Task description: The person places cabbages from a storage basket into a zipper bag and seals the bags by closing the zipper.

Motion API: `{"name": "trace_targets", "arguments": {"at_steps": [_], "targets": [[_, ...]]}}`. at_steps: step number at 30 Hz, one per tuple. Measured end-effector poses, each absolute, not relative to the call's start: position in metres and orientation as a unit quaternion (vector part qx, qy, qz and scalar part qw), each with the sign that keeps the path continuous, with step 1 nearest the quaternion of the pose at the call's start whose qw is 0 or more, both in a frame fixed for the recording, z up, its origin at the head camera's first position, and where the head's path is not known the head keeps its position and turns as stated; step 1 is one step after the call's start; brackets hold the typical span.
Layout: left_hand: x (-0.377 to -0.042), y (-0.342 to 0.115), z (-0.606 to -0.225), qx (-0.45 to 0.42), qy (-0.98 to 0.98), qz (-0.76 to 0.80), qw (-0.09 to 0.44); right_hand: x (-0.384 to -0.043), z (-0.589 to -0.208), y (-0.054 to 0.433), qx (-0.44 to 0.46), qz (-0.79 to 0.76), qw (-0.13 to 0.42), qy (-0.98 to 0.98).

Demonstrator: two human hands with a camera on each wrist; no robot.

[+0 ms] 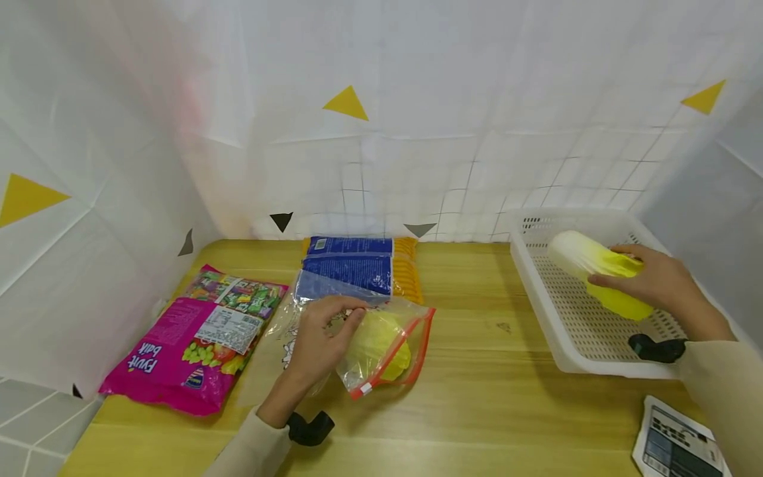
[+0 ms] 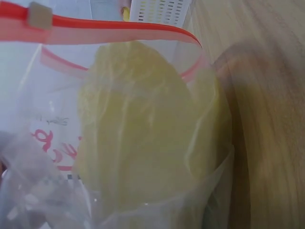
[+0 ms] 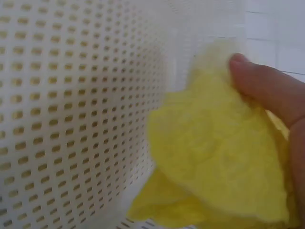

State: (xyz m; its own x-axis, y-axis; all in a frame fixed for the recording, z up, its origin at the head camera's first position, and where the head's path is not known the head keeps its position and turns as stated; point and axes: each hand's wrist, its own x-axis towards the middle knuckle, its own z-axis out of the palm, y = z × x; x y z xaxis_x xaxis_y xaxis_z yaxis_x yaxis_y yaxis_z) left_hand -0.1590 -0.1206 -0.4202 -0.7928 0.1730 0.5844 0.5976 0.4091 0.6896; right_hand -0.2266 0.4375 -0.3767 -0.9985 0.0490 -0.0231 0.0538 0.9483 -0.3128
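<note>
In the head view my right hand grips a napa cabbage, white at the stem end and yellow at the leaves. The cabbage is over the inside of a white perforated basket. The right wrist view shows the thumb along its side, with the yellow leaves towards the camera. My left hand pinches a clear zip bag with a red zip edge between thumb and fingers. Inside the bag lies another yellow leafy cabbage, its leaf end towards the bag's mouth.
A pink fruit-snack packet lies at the left of the wooden table. Behind the zip bag is a blue and orange packet. A black and white package sits at the front right, near the basket. White sheeting hangs behind.
</note>
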Motion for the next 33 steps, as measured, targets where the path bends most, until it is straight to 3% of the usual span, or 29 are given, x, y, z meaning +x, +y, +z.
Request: {"name": "trace_targets", "arguments": {"at_steps": [7,14,23,33], "targets": [[-0.16,-0.123,-0.419,-0.24,-0.801,-0.501,0.223,-0.223,-0.369,0.425,0.047,-0.234,-0.065,0.969],[-0.16,-0.125,-0.419,-0.232,-0.802,-0.504,0.22,-0.215,-0.347,0.393,0.026,-0.25,-0.081,0.964],[-0.161,-0.127,-0.418,-0.227,-0.803,-0.503,0.224,-0.196,-0.327,0.333,-0.09,-0.282,-0.09,0.951],[-0.161,-0.127,-0.414,-0.207,-0.809,-0.501,0.229,-0.171,-0.337,0.275,-0.22,-0.344,-0.069,0.91]]}}
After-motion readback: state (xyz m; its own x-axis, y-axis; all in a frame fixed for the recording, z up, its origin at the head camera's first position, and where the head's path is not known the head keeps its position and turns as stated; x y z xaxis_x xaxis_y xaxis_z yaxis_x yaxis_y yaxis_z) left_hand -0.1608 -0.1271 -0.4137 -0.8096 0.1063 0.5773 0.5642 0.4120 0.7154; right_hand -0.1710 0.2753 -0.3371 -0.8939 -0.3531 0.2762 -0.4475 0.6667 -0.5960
